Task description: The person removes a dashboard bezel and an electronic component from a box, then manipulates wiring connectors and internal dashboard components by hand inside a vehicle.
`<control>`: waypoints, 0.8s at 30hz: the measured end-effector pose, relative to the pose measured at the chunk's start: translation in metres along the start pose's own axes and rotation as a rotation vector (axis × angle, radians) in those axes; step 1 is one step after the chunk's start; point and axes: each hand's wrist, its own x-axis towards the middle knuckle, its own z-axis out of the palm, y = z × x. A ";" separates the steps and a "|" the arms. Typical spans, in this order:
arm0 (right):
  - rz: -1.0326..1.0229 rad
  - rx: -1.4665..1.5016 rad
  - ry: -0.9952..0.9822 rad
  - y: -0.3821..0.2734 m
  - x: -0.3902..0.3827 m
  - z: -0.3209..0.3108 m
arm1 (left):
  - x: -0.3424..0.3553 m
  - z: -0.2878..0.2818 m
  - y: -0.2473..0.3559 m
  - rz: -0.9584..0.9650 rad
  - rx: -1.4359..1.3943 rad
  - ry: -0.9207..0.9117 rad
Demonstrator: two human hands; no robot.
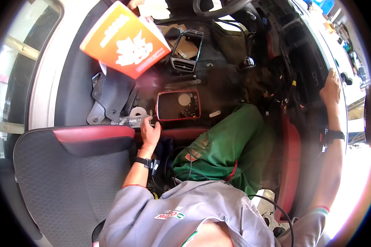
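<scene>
My left hand [150, 132] is over the red seat trim, thumb and forefinger apart, with nothing visible between them. Right by its fingertips lie a clear plastic bottle [132, 121] and a white roll [138, 112]. Close on its other side is a red-rimmed dark tray [167, 108] holding a round disc and several small dark parts. Off to the right, my right hand [330, 91] is closed over the edge of the vehicle's door [326, 53]; its inner fingers are partly hidden. Each wrist wears a black strap.
An orange box [125, 41] stands at the upper left, with part of another person's hand [135, 4] beyond it. A dark vent frame [186, 51] lies ahead, below the steering wheel [220, 11]. Grey trim panels [111, 96] lean left; loose wires [290, 101] hang right.
</scene>
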 end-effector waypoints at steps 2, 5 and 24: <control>-0.019 0.010 0.066 0.004 -0.005 0.010 | 0.010 -0.026 0.032 0.086 -0.107 0.236; -0.040 -0.010 0.126 0.004 -0.002 -0.001 | 0.041 -0.098 0.093 0.096 -0.137 0.360; -0.055 -0.092 0.081 -0.018 -0.011 -0.025 | 0.043 -0.167 0.181 0.515 0.279 0.030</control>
